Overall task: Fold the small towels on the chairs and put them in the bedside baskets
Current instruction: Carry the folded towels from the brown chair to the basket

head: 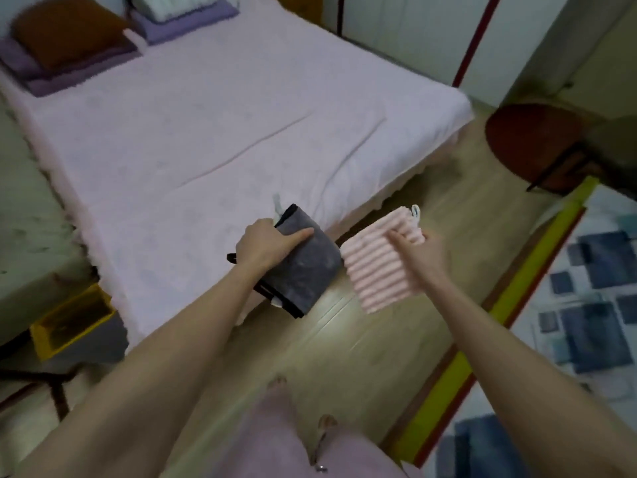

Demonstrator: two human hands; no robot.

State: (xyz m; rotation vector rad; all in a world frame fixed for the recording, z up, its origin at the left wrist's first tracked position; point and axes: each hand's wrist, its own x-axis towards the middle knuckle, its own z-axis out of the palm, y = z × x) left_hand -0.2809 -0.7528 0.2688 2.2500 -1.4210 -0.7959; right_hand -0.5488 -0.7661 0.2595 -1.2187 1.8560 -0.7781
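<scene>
- Right now the person stands at the foot corner of the bed [213, 132], both arms stretched out in front, a small towel in each hand.
- Their left hand [265, 244] grips a grey towel [306, 267]; the thumb lies across its top face and the fingers curl under it. That towel looks already folded into a compact block, with dark trim showing at its edges, and it hangs partly over the bed's corner.
- Their right hand [418, 251] pinches a pink ribbed towel [379, 267] near its upper corner, close to a small white hanging loop [416, 212]. This towel looks folded too, though its lower end droops free over the wooden floor [344, 339].
- Both towels are in the air, just beside each other, neither one in a basket.
- A yellow basket [74, 322] sits low on the left, against the bed's side, well apart from both hands. I cannot tell what it holds.
- A brown chair [531, 139] stands off to the right beyond the bed's foot; I see no towel on its seat.
- To my eye the folding is done or nearly so, and the carrying step is in hand.
- Next, I'd judge, comes a turn to the left and a reach down toward that basket, keeping each grip firm so the folds don't fall open, the pink one's loose end especially.
</scene>
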